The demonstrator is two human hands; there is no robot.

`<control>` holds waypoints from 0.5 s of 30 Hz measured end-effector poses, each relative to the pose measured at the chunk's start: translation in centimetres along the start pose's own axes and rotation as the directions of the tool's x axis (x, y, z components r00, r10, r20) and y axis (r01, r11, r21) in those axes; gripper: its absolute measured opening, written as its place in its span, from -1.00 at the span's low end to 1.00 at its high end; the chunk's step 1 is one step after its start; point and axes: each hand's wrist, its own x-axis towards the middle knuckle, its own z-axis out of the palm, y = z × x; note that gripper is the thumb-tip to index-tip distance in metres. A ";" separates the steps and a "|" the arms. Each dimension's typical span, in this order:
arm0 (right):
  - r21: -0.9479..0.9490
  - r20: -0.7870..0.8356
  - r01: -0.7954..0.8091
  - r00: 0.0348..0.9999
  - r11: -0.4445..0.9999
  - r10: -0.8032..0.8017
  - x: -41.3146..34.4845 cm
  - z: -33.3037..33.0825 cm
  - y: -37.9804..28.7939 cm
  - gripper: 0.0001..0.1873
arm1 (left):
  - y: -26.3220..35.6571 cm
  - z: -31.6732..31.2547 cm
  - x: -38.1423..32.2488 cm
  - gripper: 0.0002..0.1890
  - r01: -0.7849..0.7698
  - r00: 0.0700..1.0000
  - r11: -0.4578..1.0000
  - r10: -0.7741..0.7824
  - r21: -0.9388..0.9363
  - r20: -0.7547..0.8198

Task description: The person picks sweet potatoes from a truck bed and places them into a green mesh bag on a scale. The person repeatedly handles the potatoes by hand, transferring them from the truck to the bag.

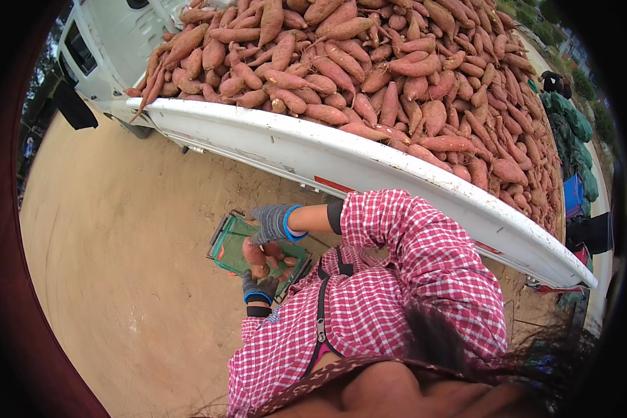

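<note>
My right hand [275, 224], in a grey knit glove with a blue cuff, reaches over a green mesh-lined crate [231, 237] with a dark frame. Its fingers close on the top of a reddish sweet potato [253, 252]. At the crate's near left side is my left hand [259, 288], in a similar glove, its fingers spread below another sweet potato [260, 270]. Whether the left hand grips it cannot be told. Several more sweet potatoes [274, 250] lie in the crate, partly hidden by the hands.
A large heap of sweet potatoes [418, 68] fills a truck bed behind its white side panel [292, 137]. The truck's cab [109, 47] stands upper left. Sandy ground [125, 235] surrounds the crate. Green mesh sacks [572, 136] and a person in dark clothes [556, 83] are at the right.
</note>
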 end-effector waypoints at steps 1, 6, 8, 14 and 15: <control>-0.096 -0.040 0.113 0.992 0.989 -0.118 -0.6 -1.6 0.2 -0.26 | 0.1 0.0 0.5 -0.13 0.007 0.997 1.000 -0.008 -0.010 -0.079; -0.518 -0.267 0.121 0.918 0.847 -0.294 -6.1 -18.6 4.6 -0.32 | 3.6 5.9 -1.6 -0.43 -0.360 0.926 0.926 0.341 0.113 0.162; -0.670 -0.451 -0.192 0.872 0.717 -0.188 -8.6 -26.0 8.3 -0.34 | 4.8 11.1 -4.1 -0.49 -0.557 0.811 0.810 0.483 0.184 0.332; -0.232 -0.734 -0.768 0.541 0.597 0.411 -19.5 -38.4 22.0 -0.17 | 4.9 30.2 -15.2 -0.59 -0.869 0.301 0.485 0.365 0.096 0.881; -0.210 -0.747 -0.768 0.525 0.606 0.407 -20.7 -38.3 23.5 -0.16 | 4.2 33.7 -16.7 -0.58 -0.907 0.198 0.413 0.255 0.078 0.946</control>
